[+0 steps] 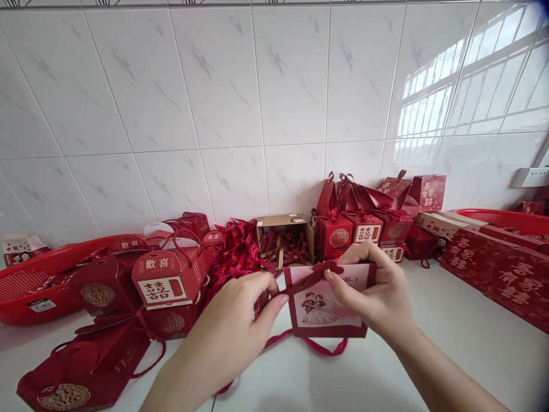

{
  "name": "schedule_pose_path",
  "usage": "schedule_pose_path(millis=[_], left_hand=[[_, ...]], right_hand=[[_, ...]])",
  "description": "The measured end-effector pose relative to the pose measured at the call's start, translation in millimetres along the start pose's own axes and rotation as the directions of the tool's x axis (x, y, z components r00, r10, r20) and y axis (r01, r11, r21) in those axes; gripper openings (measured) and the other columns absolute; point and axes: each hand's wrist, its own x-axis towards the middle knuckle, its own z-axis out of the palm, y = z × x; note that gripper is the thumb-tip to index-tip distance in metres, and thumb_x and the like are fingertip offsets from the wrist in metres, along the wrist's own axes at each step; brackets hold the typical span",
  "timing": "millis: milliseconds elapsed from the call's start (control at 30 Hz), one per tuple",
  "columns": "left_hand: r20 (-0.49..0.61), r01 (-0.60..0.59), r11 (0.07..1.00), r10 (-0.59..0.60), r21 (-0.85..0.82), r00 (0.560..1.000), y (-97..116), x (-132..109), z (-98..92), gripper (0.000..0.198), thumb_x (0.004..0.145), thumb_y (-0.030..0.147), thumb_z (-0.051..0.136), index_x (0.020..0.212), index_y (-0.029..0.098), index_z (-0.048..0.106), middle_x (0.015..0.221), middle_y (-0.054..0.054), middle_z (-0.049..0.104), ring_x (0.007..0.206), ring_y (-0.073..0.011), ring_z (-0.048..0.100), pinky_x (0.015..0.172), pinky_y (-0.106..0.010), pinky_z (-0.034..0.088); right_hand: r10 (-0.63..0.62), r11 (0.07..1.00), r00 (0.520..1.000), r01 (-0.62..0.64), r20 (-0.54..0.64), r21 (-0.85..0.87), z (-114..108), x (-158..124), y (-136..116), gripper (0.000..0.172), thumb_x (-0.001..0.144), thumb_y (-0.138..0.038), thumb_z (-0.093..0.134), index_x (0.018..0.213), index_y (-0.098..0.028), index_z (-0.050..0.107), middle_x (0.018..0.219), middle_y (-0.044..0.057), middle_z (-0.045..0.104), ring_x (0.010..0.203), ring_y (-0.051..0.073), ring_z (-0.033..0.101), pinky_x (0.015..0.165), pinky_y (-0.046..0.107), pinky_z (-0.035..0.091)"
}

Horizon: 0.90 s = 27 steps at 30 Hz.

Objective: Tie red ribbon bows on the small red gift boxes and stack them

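Note:
A small red candy box (328, 309) with a drawn bride and groom on a pale pink panel is held up above the white counter. My right hand (377, 292) grips its top right side, thumb pressed on the scalloped flap in front and fingers behind. Beside the box's left edge, my left hand (244, 326) is closed in a pinch, with a bit of dark red ribbon showing between finger and thumb. More of the red ribbon (328, 348) loops below and behind the box. The box's back is hidden.
Left are red gift boxes (165, 280) with cord handles and a red plastic basket (21, 286). Ribbons (240, 246) lie piled beside an open carton (285, 220) of red strips. Stacked boxes (334, 234) stand behind my right hand; long red boxes (493, 274) and another basket (493, 216) lie right.

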Motion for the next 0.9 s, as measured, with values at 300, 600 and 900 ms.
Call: schedule_pose_path(millis=[300,600,900], left_hand=[[-0.193,-0.109,0.965,0.063,-0.239,0.979,15.4,-10.8,-38.5,0.004,0.087,0.025,0.057,0.089,0.026,0.061,0.080,-0.001,0.066,0.073,-0.0162,0.064,0.052,-0.021,0.051],[0.180,-0.124,0.955,0.176,-0.268,0.968,22.0,-8.7,-22.0,0.013,0.088,0.012,0.052,0.092,0.024,0.057,0.067,0.005,0.061,0.055,-0.0076,0.057,0.053,-0.016,0.047],[0.165,-0.202,0.942,0.251,-0.267,0.954,19.7,-3.8,-9.2,0.021,0.079,0.005,0.058,0.089,0.022,0.067,0.096,-0.003,0.066,0.084,-0.0135,0.065,0.075,-0.022,0.054]], right_hand=[[-0.434,0.898,0.875,0.404,0.214,0.172,-0.1,-6.0,-7.8,0.024,0.069,-0.009,0.064,0.080,-0.021,0.047,0.061,-0.001,0.054,0.054,0.014,0.055,0.048,0.027,0.047],[-0.529,0.848,0.810,0.498,0.254,0.180,4.3,-9.1,-12.8,0.021,0.069,-0.009,0.064,0.079,-0.020,0.048,0.061,0.001,0.057,0.054,0.013,0.057,0.049,0.026,0.050],[-0.532,0.845,0.813,0.491,0.237,0.211,3.1,-5.2,-15.9,0.022,0.071,-0.008,0.064,0.082,-0.020,0.049,0.061,0.001,0.060,0.053,0.014,0.058,0.049,0.026,0.051]])
